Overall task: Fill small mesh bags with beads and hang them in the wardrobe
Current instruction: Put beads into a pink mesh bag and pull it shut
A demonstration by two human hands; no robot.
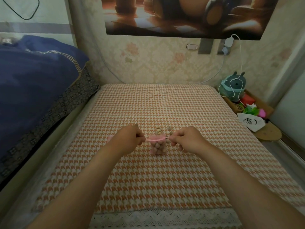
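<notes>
Houndstooth cloth in orange and cream covers the bed (165,104), soft and slightly nubby, with a lace hem at the near edge. Squarely between the 2 hands sits the mesh bag (157,148), pale pink and sheer, plump with round beige beads (156,150) that show through the weave. Its long axis stands upright, while the pink drawstring (156,138) runs crosswise at the gathered neck, from one hand to the other. The left hand (130,138) is pinched shut on one end of the drawstring, the right hand (186,139) pinched shut on the other; both are about equally near the bag (neither has the advantage). Judging by this, the neck is being cinched, and the next pull should go straight outward to each side. A few loose beads (169,128) lie just beyond the bag, farther from the hands. Well off past the right hand, a plush toy (235,83) rests by the wall.
</notes>
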